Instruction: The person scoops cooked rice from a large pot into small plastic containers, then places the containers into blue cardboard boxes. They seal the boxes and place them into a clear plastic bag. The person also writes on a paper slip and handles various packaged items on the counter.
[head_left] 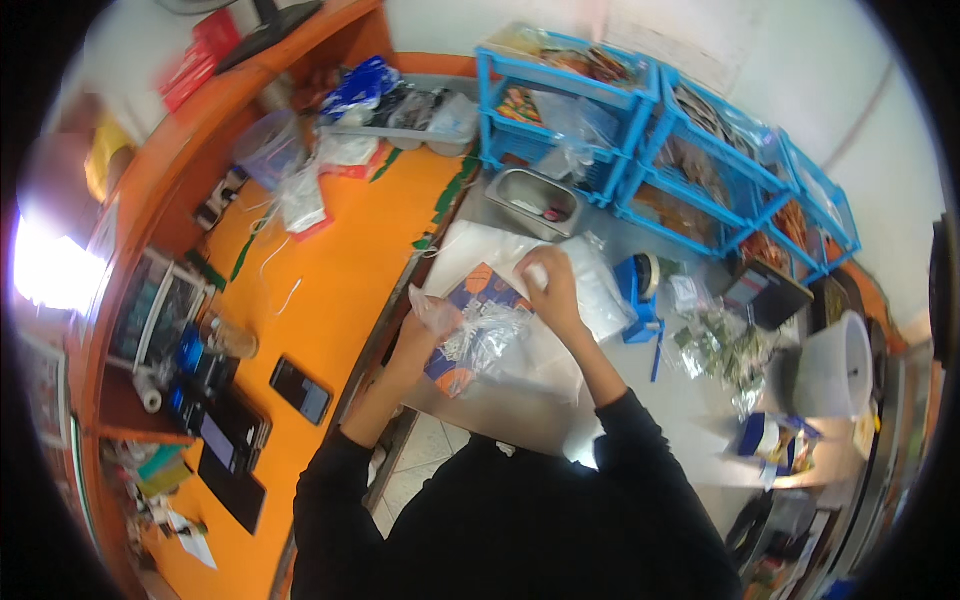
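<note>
In front of me lies a flat purple-and-orange piece with a ball-like pattern (452, 379); whether it is a book or a packet I cannot tell. A clear plastic bag (488, 340) with whitish, stringy contents covers part of it. My left hand (432, 328) is closed at the left side of this bag, with clear film bunched up at its fingers. To the right, my right hand (553, 288) has its fingers curled around something small and whitish, too blurred to name. Underneath both hands are large white plastic sheets or bags (590, 285) on a metal table.
A metal tray (533, 203) stands behind the sheets. Blue stacked baskets (560, 130) line the back. At right are a blue tape dispenser (640, 300), small bagged green leaves (725, 350) and a white bucket (835, 365). A phone (300, 390) lies on the orange counter (350, 250).
</note>
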